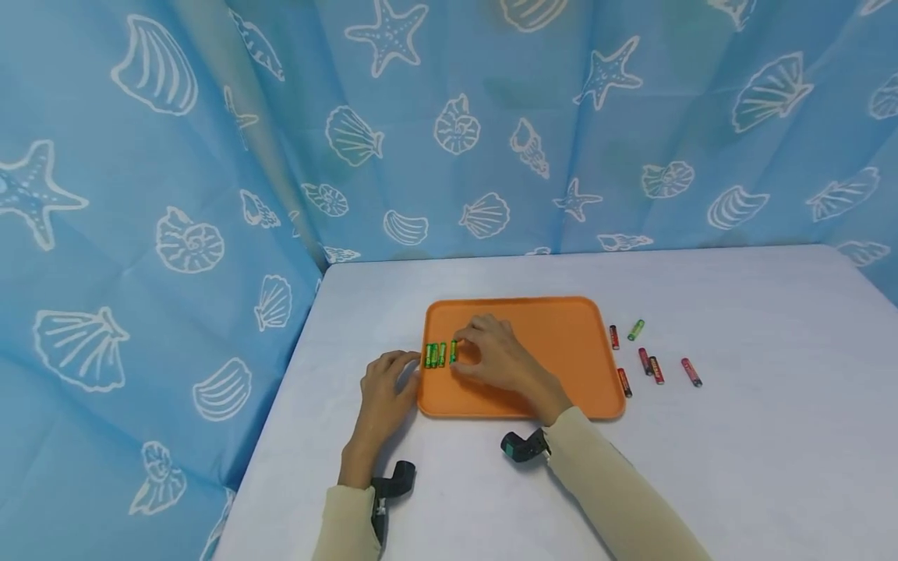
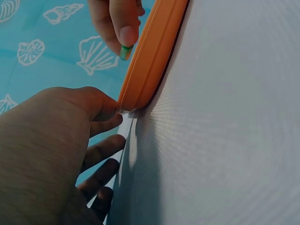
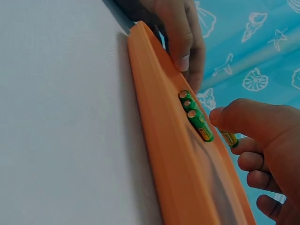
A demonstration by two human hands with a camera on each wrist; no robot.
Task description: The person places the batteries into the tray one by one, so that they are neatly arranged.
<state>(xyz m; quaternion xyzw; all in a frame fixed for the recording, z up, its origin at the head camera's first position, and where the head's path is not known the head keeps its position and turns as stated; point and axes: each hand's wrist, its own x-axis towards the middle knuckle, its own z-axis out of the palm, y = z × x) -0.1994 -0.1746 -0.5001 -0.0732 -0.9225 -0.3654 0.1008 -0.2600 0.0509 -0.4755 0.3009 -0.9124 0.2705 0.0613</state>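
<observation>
My right hand (image 1: 494, 354) pinches a green battery (image 1: 453, 351) between thumb and fingertips, held upright over the left part of the orange tray (image 1: 554, 335). To its left, several green batteries (image 3: 199, 124) lie side by side in the tray by the left rim. My left hand (image 1: 386, 393) is at that rim, its thumb and index finger pinching the tray's edge (image 2: 140, 84) in the left wrist view. The other fingers of the left hand (image 2: 51, 136) hang loosely spread below the rim.
Right of the tray, several red batteries (image 1: 691, 372) lie scattered on the white tabletop (image 1: 772, 436), along with one green battery (image 1: 636, 329). A blue seashell-print curtain (image 1: 449, 179) closes off the back and left. Each wrist carries a black camera (image 1: 522, 446).
</observation>
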